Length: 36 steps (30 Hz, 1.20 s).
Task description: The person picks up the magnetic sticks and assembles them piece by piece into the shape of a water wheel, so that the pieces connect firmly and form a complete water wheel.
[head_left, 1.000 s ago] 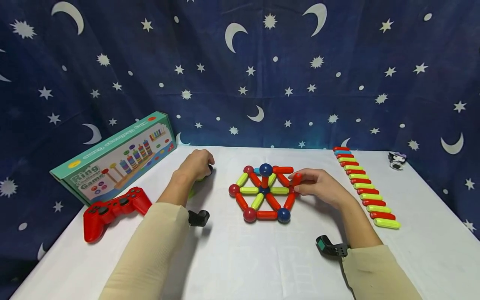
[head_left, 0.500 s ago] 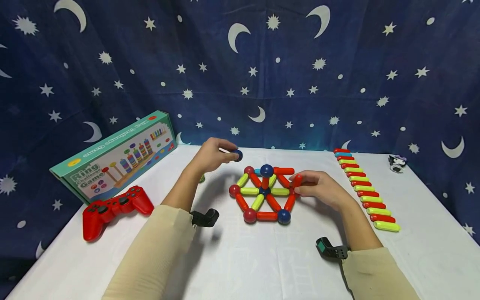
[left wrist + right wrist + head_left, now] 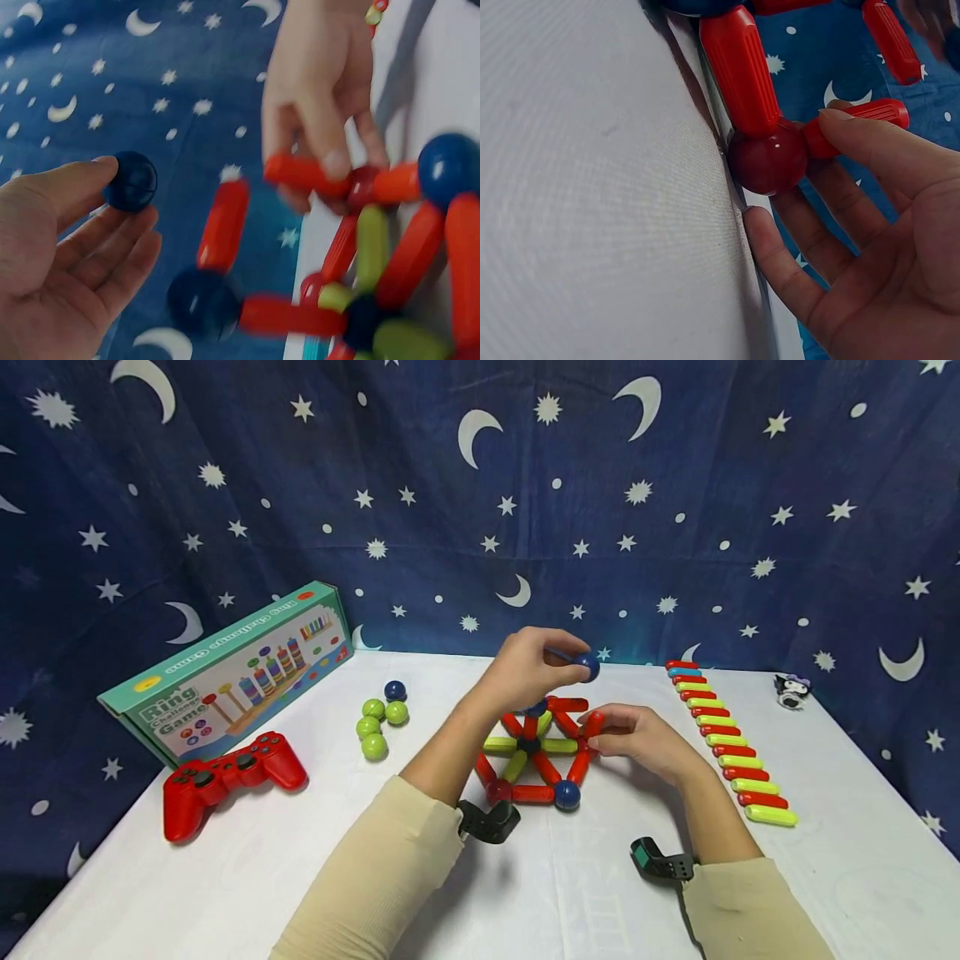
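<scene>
Your left hand (image 3: pixel 531 667) is pinching a seamed ball (image 3: pixel 589 666) between thumb and fingers (image 3: pixel 135 262), above the frame (image 3: pixel 529 745); your right hand (image 3: pixel 637 739) is pinching a tilted rod (image 3: pixel 593 723) low down; the ball is looking hard, smooth, light, probably slippery, so opposite sides should suit; the rod's ribbed, stiff shaft is likely offering surer grip.

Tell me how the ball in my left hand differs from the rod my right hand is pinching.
The ball is round and dark blue, while the rod is long and red. The ball is held in the air, apart from the structure; the rod is joined to it at one end. The ball shows a thin seam, whereas the rod has grooves along its length. Both are pinched.
</scene>
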### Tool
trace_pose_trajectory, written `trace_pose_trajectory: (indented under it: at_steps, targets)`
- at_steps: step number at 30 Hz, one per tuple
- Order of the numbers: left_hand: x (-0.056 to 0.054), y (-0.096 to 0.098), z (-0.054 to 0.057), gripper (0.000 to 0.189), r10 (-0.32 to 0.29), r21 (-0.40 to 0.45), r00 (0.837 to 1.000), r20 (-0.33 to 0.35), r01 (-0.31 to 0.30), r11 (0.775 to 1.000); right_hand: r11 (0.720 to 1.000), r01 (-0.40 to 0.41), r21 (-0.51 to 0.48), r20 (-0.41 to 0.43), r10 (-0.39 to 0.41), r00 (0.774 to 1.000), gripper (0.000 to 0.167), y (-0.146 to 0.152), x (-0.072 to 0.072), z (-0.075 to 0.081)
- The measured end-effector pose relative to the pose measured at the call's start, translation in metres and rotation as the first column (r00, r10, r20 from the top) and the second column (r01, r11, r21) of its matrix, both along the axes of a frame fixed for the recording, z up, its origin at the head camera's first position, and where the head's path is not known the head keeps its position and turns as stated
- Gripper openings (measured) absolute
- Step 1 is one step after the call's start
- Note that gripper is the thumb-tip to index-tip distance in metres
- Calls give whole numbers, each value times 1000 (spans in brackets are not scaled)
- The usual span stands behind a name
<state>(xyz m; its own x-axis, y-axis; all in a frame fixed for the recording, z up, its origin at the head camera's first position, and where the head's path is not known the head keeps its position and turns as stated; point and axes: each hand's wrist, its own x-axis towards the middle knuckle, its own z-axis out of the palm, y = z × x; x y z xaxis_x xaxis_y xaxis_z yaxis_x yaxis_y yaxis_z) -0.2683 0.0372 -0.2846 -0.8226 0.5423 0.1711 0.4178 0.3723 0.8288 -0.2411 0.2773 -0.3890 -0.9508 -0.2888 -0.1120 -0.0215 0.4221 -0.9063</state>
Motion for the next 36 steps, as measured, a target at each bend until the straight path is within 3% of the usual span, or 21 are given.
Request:
trace_pose_trajectory:
  at_steps: [3, 8, 13, 18, 23, 36]
  targets:
    - [4, 20, -3, 33, -35, -62, 998, -56, 31, 998, 1000, -15, 3, -7, 15, 1000, 40, 1, 0, 0]
    - [7, 42, -12, 32, -60, -219, 986, -153, 25, 975, 1000, -18, 20, -7, 18, 1000, 43, 4, 2, 0]
    - [10, 52, -20, 32, -70, -348, 973, -219, -11, 938, 1000, -16, 24, 19, 16, 1000, 42, 6, 3, -1]
    - [12, 53, -18, 31, -89, -405, 962, -260, -25, 914, 1000, -18, 14, 21, 17, 1000, 41, 5, 2, 0]
    - [11, 49, -15, 30, -97, -411, 968, -230, -6, 911, 1000, -24, 3, 24, 24, 999, 42, 5, 2, 0]
    - [9, 37, -12, 29, -78, -336, 990, -122, 33, 941, 1000, -15, 6, 15, 14, 1000, 44, 6, 0, 0]
